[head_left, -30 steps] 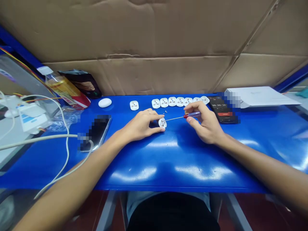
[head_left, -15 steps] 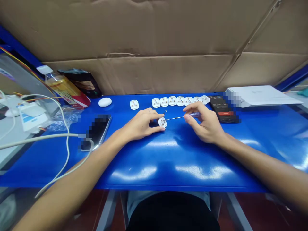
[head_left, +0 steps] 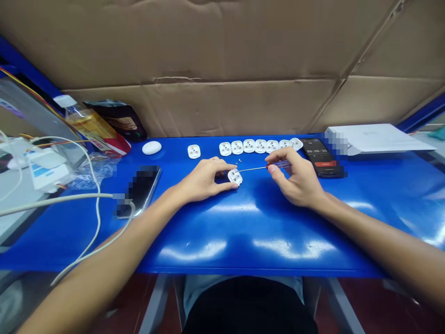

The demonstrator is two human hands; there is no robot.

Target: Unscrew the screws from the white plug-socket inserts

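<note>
At centre, the left hand (head_left: 206, 178) is pinching a white rounded-square plastic piece (head_left: 235, 178); from three o'clock, the right hand (head_left: 299, 180) is gripping a slim, red-collared, metal-shafted screwdriver (head_left: 256, 168) (firm bracing should be preventing slips). Tiny metallic bits (head_left: 240, 160) are lying beyond, at twelve o'clock.

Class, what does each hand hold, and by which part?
Left hand: a white rounded-square piece, pinched by opposite edges. Right hand: a screwdriver, by its handle.

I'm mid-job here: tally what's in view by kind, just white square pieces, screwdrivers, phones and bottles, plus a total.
White square pieces: 9 (7 in the row, 1 apart, 1 in the left hand)
Screwdriver: 1
Phones: 2
Bottle: 1
Total: 13
</note>
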